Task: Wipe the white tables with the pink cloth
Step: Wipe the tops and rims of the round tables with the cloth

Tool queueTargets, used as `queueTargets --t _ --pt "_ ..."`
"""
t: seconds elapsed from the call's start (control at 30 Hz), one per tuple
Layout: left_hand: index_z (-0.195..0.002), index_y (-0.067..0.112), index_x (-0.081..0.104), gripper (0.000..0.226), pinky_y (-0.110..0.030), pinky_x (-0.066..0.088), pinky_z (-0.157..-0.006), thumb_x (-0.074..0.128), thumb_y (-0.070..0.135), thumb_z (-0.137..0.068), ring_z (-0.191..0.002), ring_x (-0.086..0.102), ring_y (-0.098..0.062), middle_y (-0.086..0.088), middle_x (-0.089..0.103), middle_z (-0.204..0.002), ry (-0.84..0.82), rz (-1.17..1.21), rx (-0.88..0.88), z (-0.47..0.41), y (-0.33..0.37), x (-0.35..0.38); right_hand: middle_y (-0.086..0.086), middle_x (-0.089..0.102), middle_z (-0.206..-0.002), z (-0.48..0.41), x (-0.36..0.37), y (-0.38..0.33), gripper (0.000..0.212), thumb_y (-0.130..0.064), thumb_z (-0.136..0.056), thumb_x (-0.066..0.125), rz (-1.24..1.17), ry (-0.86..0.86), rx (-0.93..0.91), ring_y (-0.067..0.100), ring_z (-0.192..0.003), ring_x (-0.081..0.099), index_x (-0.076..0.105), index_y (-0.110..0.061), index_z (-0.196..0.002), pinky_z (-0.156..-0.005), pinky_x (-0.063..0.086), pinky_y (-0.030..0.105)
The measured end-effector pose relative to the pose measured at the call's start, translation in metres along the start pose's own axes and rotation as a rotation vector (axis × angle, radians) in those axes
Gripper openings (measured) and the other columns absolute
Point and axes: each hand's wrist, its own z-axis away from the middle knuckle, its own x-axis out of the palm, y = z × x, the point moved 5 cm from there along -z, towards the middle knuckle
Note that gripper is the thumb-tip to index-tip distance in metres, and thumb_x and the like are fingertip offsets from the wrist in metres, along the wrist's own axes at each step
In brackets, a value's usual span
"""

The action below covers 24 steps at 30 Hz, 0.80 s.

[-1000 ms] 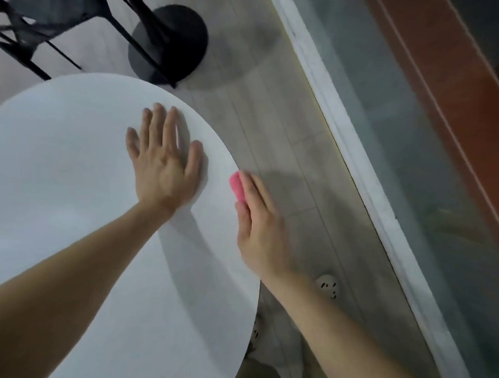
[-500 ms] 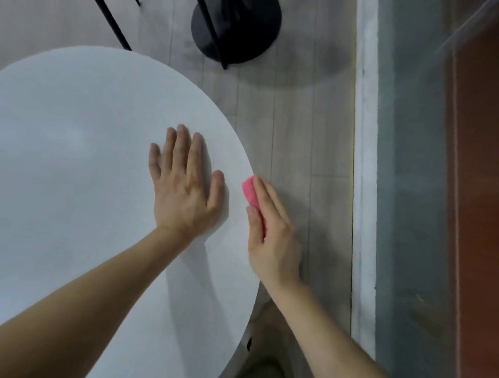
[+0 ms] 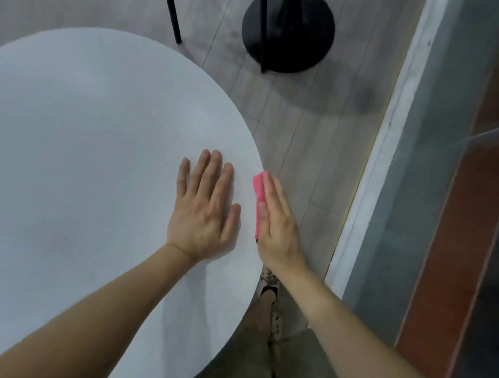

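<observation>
Half the folded pink cloth (image 3: pixel 257 189) hides behind the right hand (image 3: pixel 278 226), pinched between thumb and straight fingers against the rim of the smooth round white table (image 3: pixel 102 155), left hand (image 3: pixel 203 215) flat, fingers straight.

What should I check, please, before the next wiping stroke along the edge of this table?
1. Grip of the right hand on the pink cloth: ok, pinched between thumb and straight fingers.
2. Cloth meets the rim of the white table: ok, at its right edge.
3. The left hand steadies the table: ok, flat on the top.
4. The left hand is apart from the cloth: ok.
5. Dirt left on the top: cannot tell.
6. The black round base is out of the way: ok, it stands farther off on the floor.
</observation>
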Motion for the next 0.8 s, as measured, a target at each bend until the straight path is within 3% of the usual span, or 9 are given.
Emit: queueTargets --t 0.07,0.2,0.3,0.4,0.47,0.57,0.67,0.8 --pt "-0.161 -0.005 0.041 0.074 -0.074 0.02 -0.125 0.061 0.029 -0.099 -0.165 0.018 -0.044 -0.027 0.027 -0.174 0.007 0.014 -0.007 0.0 -0.001 0.0 -0.006 0.03 -0.175 -0.058 -0.003 -0.009 0.051 -0.026 -0.119 0.035 0.059 -0.014 -0.056 0.005 -0.16 0.028 0.031 -0.018 -0.17 -0.129 0.022 0.019" --pt "-0.163 -0.003 0.039 0.073 -0.074 0.021 -0.125 0.06 0.029 -0.1 -0.165 0.018 -0.043 -0.026 0.026 -0.175 0.004 0.03 -0.004 0.0 -0.002 0.0 -0.001 0.059 -0.157 -0.2 0.017 -0.048 0.048 -0.043 -0.116 0.041 0.031 -0.076 -0.12 0.016 -0.141 0.055 0.057 -0.021 -0.155 -0.123 0.04 0.034" --pt "-0.162 -0.002 0.041 0.07 -0.075 0.022 -0.124 0.061 0.024 -0.1 -0.164 0.021 -0.043 -0.025 0.027 -0.174 0.016 0.06 -0.011 0.0 -0.004 -0.002 -0.006 0.064 -0.15 -0.22 0.028 -0.056 0.046 -0.048 -0.115 0.041 0.048 -0.054 -0.103 0.017 -0.134 0.062 0.063 -0.027 -0.149 -0.114 0.048 0.041" --pt "-0.163 -0.001 0.039 0.07 -0.076 0.025 -0.123 0.06 0.022 -0.101 -0.164 0.022 -0.044 -0.024 0.027 -0.175 0.012 0.083 -0.013 0.0 -0.001 -0.004 -0.011 0.058 -0.156 -0.162 0.01 -0.037 0.044 -0.043 -0.118 0.039 0.062 -0.008 -0.133 0.009 -0.142 0.055 0.057 -0.025 -0.155 -0.117 0.047 0.038" --pt "-0.161 0.0 0.043 0.067 -0.075 0.028 -0.122 0.06 0.022 -0.1 -0.163 0.027 -0.043 -0.023 0.03 -0.174 0.017 0.101 -0.008 0.0 -0.002 -0.005 -0.011 0.048 -0.166 -0.115 -0.003 -0.019 0.045 -0.034 -0.119 0.042 0.095 -0.027 -0.124 0.001 -0.151 0.043 0.048 -0.025 -0.162 -0.125 0.039 0.028" --pt "-0.149 0.002 0.063 0.048 -0.064 0.042 -0.115 0.06 0.013 -0.102 -0.152 0.049 -0.036 -0.017 0.053 -0.162 0.052 0.106 -0.039 -0.008 -0.025 -0.013 -0.01 0.042 -0.169 -0.114 -0.003 -0.014 0.047 -0.027 -0.118 0.043 0.093 -0.095 -0.124 -0.005 -0.151 0.037 0.044 -0.023 -0.165 -0.123 0.03 0.015" --pt "-0.137 0.005 0.07 0.036 -0.054 0.046 -0.108 0.056 0.012 -0.104 -0.137 0.061 -0.037 -0.014 0.064 -0.147 0.162 0.048 -0.288 -0.041 -0.08 -0.035 -0.005 0.048 -0.165 -0.21 0.026 -0.047 0.046 -0.03 -0.118 0.041 0.116 -0.203 -0.212 0.013 -0.146 0.05 0.048 -0.021 -0.162 -0.12 0.035 0.02" --pt "-0.149 0.021 0.061 0.04 -0.05 0.032 -0.125 0.047 0.03 -0.112 -0.15 0.046 -0.033 -0.008 0.056 -0.156 0.32 -0.14 -0.757 -0.1 -0.171 -0.053 -0.008 0.056 -0.156 -0.313 0.079 -0.102 0.044 -0.036 -0.118 0.041 0.115 -0.389 -0.375 0.021 -0.133 0.059 0.054 -0.024 -0.158 -0.111 0.046 0.032"
